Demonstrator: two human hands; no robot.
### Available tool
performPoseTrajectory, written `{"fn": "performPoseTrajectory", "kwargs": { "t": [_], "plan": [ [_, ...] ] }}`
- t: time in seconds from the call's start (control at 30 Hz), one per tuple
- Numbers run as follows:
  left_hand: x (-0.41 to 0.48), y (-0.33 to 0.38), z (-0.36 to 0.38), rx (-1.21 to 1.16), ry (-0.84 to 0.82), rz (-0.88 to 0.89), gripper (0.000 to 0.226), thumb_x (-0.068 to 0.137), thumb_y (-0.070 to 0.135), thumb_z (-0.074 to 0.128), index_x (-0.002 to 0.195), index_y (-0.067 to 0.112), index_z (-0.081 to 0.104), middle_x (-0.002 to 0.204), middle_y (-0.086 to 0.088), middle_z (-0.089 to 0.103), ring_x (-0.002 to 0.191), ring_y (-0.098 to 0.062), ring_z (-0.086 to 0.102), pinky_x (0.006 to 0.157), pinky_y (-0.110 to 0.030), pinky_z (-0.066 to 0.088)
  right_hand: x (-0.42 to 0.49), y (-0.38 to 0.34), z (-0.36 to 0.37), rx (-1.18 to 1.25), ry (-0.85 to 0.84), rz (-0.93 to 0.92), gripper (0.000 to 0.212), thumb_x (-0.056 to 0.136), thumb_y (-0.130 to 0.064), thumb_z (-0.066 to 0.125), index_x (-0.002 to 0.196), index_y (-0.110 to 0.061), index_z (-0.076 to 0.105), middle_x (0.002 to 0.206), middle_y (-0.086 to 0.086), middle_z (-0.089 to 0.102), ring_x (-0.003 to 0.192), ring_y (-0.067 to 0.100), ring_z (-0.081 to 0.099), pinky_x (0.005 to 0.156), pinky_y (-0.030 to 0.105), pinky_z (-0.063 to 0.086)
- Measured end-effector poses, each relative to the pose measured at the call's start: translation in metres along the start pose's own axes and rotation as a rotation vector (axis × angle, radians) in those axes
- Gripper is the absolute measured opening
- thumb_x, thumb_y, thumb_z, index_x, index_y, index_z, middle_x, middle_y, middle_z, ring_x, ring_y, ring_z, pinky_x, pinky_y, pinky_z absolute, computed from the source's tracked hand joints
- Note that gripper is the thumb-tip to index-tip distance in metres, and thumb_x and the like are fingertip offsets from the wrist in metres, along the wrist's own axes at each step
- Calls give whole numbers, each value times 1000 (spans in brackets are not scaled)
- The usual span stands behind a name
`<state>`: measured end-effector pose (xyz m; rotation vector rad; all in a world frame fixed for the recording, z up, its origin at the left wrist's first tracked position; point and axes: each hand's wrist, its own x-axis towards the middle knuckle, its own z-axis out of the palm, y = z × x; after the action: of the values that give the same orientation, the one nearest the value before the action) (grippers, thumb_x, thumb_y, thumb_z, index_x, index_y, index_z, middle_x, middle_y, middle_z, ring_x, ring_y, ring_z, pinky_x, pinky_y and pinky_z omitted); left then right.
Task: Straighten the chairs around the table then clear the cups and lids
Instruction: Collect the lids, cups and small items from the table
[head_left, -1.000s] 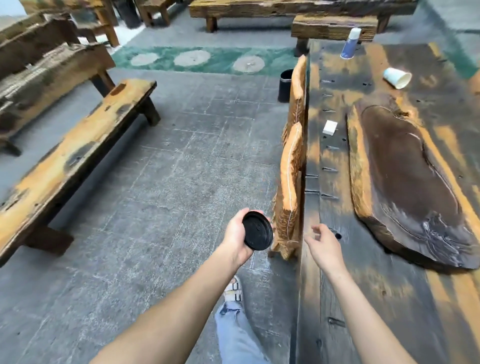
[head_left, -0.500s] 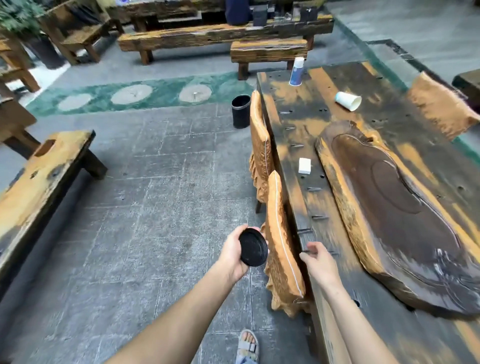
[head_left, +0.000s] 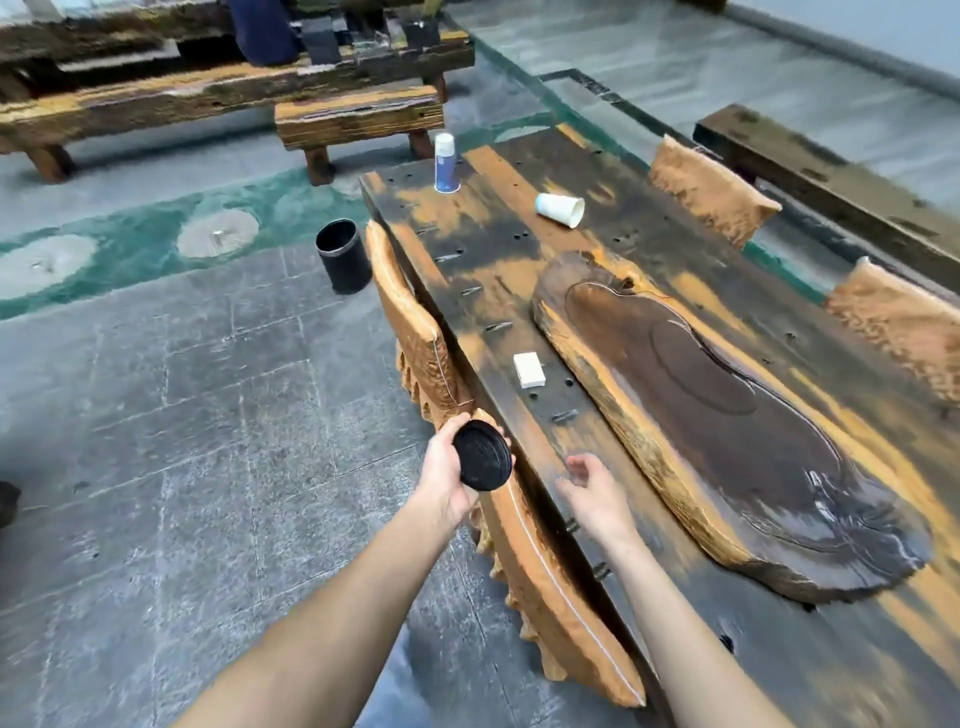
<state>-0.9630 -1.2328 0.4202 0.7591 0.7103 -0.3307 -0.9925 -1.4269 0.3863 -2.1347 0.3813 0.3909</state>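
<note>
The left hand (head_left: 441, 480) grips one black lid (head_left: 483, 462) by its rim, held over the top of the near chair (head_left: 550, 582); the right hand (head_left: 592, 488) is empty, fingers loosely curled, hovering just above the table (head_left: 519, 270) edge. The step in hand looks like clearing: the lid is collected and the cups are next. To do it well, I would keep the lid pinched flat in the left hand, walk along the table's left side and take the tipped cup (head_left: 560, 209) with the free right hand, fingers round its body rather than its open mouth (it lies on its side and may roll). Counted: one lid, one white cup lying down, one blue-and-white cup (head_left: 445, 163) upright near the far end, one small white block (head_left: 529, 370) on the table, four chairs in view, two on each long side, and one black bin (head_left: 343, 255) on the floor beside the far-left chair (head_left: 410, 322), the likely place for the rubbish.
</note>
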Motion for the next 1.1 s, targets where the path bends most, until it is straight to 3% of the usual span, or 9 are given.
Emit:
{"fn": "performPoseTrajectory", "kwargs": {
  "t": [0.1, 0.17, 0.27, 0.4, 0.57, 0.7, 0.8, 1.0, 1.1],
  "plan": [
    [43, 40, -6, 53, -36, -17, 24, 91, 28, 61, 104, 8, 65, 106, -21, 64, 93, -37, 63, 82, -46, 56, 30, -25, 22, 5, 54, 67, 41, 94, -20, 64, 133, -14, 55, 138, 6, 59, 126, 22, 56, 109, 37, 41],
    [67, 67, -11, 94, -41, -41, 22, 91, 27, 62, 101, 8, 66, 104, -20, 65, 98, -37, 61, 86, -48, 54, 45, -44, 35, 6, 85, 107, 41, 93, -21, 65, 133, -15, 55, 136, 5, 59, 125, 23, 56, 109, 37, 41],
    [103, 107, -18, 127, -65, -91, 21, 92, 27, 61, 96, 7, 66, 94, -18, 67, 90, -37, 64, 84, -50, 54, 67, -73, 58, 29, 129, 176, 39, 91, -24, 65, 129, -17, 57, 132, 5, 62, 122, 24, 58, 105, 39, 44],
    [144, 154, -20, 156, -119, -150, 28, 95, 29, 56, 87, 6, 70, 94, -19, 67, 88, -36, 65, 97, -53, 48, 100, -105, 76, -8, 190, 200, 37, 94, -22, 61, 129, -11, 58, 133, 9, 63, 122, 27, 58, 102, 36, 42],
    [184, 188, -14, 181, -131, -215, 30, 95, 32, 55, 87, 7, 69, 91, -16, 68, 84, -34, 65, 88, -49, 50, 145, -119, 92, -77, 193, 271, 44, 93, -21, 61, 135, -10, 54, 140, 12, 58, 128, 29, 55, 106, 38, 42],
    [216, 198, -5, 217, -128, -276, 30, 96, 34, 57, 91, 7, 68, 95, -17, 67, 88, -35, 65, 100, -52, 46, 198, -116, 90, -199, 153, 312, 47, 89, -28, 63, 133, -14, 53, 134, 14, 58, 121, 32, 57, 101, 41, 47],
    [237, 204, 7, 225, -119, -301, 31, 93, 35, 61, 102, 6, 66, 100, -19, 66, 93, -37, 64, 97, -53, 48, 240, -107, 84, -267, 150, 353, 50, 86, -32, 69, 130, -16, 54, 130, 14, 57, 115, 32, 60, 97, 45, 51],
    [293, 212, 36, 256, -31, -339, 44, 86, 38, 71, 115, 6, 64, 108, -21, 67, 95, -39, 66, 88, -55, 55, 294, -99, 85, -485, -84, 340, 55, 86, -46, 69, 137, -42, 48, 145, 12, 42, 128, 36, 47, 106, 48, 45],
    [315, 211, 61, 277, 2, -365, 47, 85, 40, 70, 115, 4, 66, 110, -20, 68, 95, -39, 67, 87, -52, 56, 306, -99, 83, -520, -176, 367, 60, 87, -52, 67, 141, -47, 43, 153, 13, 31, 136, 37, 38, 110, 51, 38]
  ]
}}
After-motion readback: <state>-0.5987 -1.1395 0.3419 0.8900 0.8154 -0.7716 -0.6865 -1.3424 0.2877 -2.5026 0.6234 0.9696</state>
